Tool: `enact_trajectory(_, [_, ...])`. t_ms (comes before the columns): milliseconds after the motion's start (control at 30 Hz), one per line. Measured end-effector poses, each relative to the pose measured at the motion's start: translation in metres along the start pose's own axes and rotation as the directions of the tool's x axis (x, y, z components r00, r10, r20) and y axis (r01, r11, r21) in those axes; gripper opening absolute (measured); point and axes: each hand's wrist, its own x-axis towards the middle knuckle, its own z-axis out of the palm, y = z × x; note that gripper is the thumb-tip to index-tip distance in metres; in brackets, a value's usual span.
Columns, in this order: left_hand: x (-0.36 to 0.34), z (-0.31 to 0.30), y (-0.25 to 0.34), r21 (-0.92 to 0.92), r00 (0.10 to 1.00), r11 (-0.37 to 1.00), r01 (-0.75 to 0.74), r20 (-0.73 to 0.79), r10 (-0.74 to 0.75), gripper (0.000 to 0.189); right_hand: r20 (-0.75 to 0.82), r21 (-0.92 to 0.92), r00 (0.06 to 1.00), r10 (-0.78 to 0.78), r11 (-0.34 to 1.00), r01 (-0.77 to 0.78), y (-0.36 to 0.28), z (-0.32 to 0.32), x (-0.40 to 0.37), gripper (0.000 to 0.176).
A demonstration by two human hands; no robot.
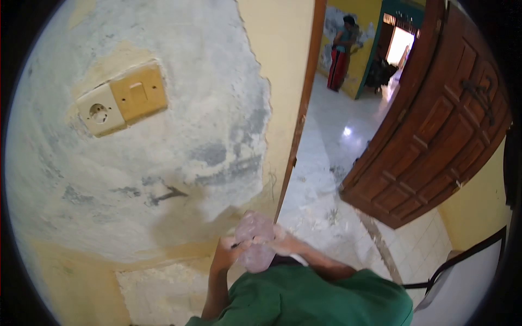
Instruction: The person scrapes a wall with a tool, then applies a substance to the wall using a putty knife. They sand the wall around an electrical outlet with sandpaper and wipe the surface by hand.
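the person's left hand (225, 252) and right hand (284, 242) meet at the lower middle of the frame, both grips closed on a pinkish see-through bag (256, 258) held between them. gripping from opposite sides probably keeps so limp a thing steady; it sits close before the green shirt (310, 296), likely for control. what the bag contains cannot be told.

the patchy wall (206, 87) fills the left side and bounds movement there, its edge ending at the door frame (298, 146). toward the upper right, the doorway floor (331, 125) offers more room, bounded by the opened wooden door (429, 125).
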Motion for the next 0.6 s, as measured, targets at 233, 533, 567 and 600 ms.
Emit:
enact_trajectory(233, [0.004,-0.028,-0.008,0.003,0.999,1.000,-0.012,-0.051,0.012,0.022,-0.083,0.000,0.996,0.037,0.999,-0.037,0.003,0.016,0.026,0.028])
enact_trajectory(533, [0.017,-0.085,-0.039,0.316,0.433,0.868,-0.382,-0.769,0.471,0.031,-0.390,-0.054,0.918,-0.077,0.997,0.061,0.008,-0.011,0.044,0.027])
enact_trajectory(567, [0.009,-0.101,-0.028,0.433,0.317,0.840,-0.327,-0.787,0.529,0.030,-0.462,-0.041,0.879,-0.122,0.992,0.116,0.003,-0.016,0.044,0.027])
enact_trajectory(600, [0.006,-0.116,-0.007,0.529,0.171,0.776,-0.342,-0.777,0.605,0.031,-0.519,-0.104,0.838,-0.167,0.986,0.133,-0.002,-0.022,0.044,0.027])
